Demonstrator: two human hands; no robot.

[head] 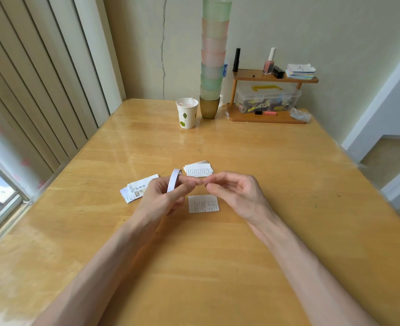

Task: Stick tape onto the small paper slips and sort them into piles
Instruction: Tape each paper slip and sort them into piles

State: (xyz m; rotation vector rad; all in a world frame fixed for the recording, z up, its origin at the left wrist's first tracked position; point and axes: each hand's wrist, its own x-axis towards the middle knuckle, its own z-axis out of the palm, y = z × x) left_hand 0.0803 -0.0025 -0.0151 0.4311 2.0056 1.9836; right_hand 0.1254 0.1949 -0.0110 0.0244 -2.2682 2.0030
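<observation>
My left hand [168, 196] grips a thin white roll of tape [173, 180] upright above the wooden table [217, 267]. My right hand [236, 191] is beside it, thumb and forefinger pinched together at the roll's free end, close to my left fingertips. A single printed paper slip [203, 203] lies flat on the table just below and between the hands. One pile of slips [136, 188] lies to the left, partly hidden by my left hand. Another pile of slips [199, 170] lies just beyond the hands.
At the table's far end stand a paper cup [186, 112], a tall stack of coloured cups [213, 57], and a small wooden shelf [272, 100] with a plastic box, bottles and a stack of cards. Blinds and a window run along the left.
</observation>
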